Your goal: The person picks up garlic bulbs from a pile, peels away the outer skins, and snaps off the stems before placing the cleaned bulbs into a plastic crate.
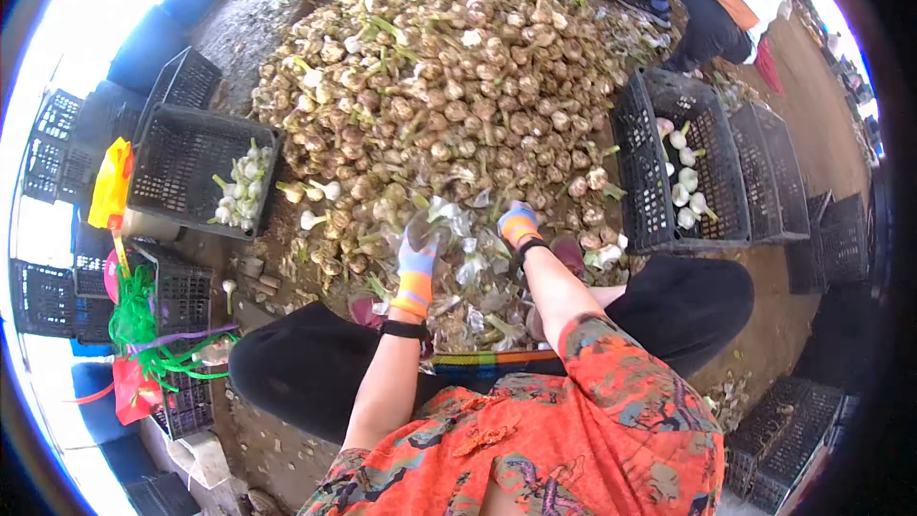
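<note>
A large heap of garlic bulbs (458,86), brown and dirty with stems on, spreads in front of my knees. My left hand (417,263), in a purple and orange glove, is at the near edge of the heap above loose white skins (468,272); its fingertips are blurred. To its right, my right hand (519,223), in a matching glove, touches the front of the heap with its fingers curled in. What it grips, if anything, is hidden beneath the fingers.
A black crate (158,167) at left and another crate (650,215) at right hold cleaned white bulbs. Another person (716,0) crouches at the upper right. Green and red plastic strips (138,315) hang over crates on the left. More crates (778,440) stand lower right.
</note>
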A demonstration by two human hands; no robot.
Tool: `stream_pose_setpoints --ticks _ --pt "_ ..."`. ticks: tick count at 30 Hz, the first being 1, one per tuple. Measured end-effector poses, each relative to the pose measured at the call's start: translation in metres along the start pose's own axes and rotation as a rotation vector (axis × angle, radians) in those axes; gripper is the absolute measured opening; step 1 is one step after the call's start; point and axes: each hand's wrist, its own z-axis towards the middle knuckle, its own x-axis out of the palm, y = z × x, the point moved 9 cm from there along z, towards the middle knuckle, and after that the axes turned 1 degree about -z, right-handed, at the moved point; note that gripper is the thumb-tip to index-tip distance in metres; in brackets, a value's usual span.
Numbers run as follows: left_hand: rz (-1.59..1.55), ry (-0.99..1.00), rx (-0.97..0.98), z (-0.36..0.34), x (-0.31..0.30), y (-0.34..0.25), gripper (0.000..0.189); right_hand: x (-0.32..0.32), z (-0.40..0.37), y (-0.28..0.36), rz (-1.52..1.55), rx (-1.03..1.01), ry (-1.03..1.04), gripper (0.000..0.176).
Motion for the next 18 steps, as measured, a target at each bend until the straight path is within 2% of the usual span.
stream_pose_setpoints --ticks 1,3,5,7,9,12,13,14,15,17,18 --pt "-0.074 0.002 -0.060 0.004 -0.004 0.009 0.051 0.007 0.011 -0.013 0.257 0.080 -0.209 0.039" --pt "0.179 0.040 0.094 0.007 0.002 0.005 0.056 0.019 -0.023 0.033 1.448 -0.003 0.285 0.035" --pt "-0.073 0.115 0.014 0.003 0.028 -0.006 0.056 -0.052 -0.111 0.101 1.791 -0.306 0.699 0.035" --pt "-0.195 0.111 0.009 0.002 0.043 -0.027 0.058 -0.080 -0.139 0.134 1.686 -0.367 0.675 0.035" --pt "-0.365 0.202 0.196 0.002 0.051 -0.062 0.059 -0.093 -0.142 0.143 1.468 -0.450 0.611 0.036" --pt "-0.156 0.114 0.376 0.005 0.040 -0.077 0.057 -0.095 -0.138 0.144 1.432 -0.414 0.531 0.029" --pt "-0.111 0.110 0.415 0.003 0.043 -0.084 0.055 -0.110 -0.154 0.150 1.441 -0.463 0.428 0.024" --pt "-0.116 0.113 0.420 -0.001 0.047 -0.091 0.055 -0.122 -0.164 0.154 1.447 -0.509 0.326 0.019" --pt "-0.094 0.116 0.423 -0.007 0.052 -0.096 0.052 -0.119 -0.163 0.157 1.443 -0.513 0.322 0.019" --pt "-0.073 0.119 0.430 -0.015 0.056 -0.103 0.048 -0.114 -0.157 0.157 1.756 -0.438 0.343 0.012" --pt "-0.223 0.168 0.380 -0.015 0.059 -0.104 0.046 -0.118 -0.156 0.154 1.597 -0.476 0.165 0.015"
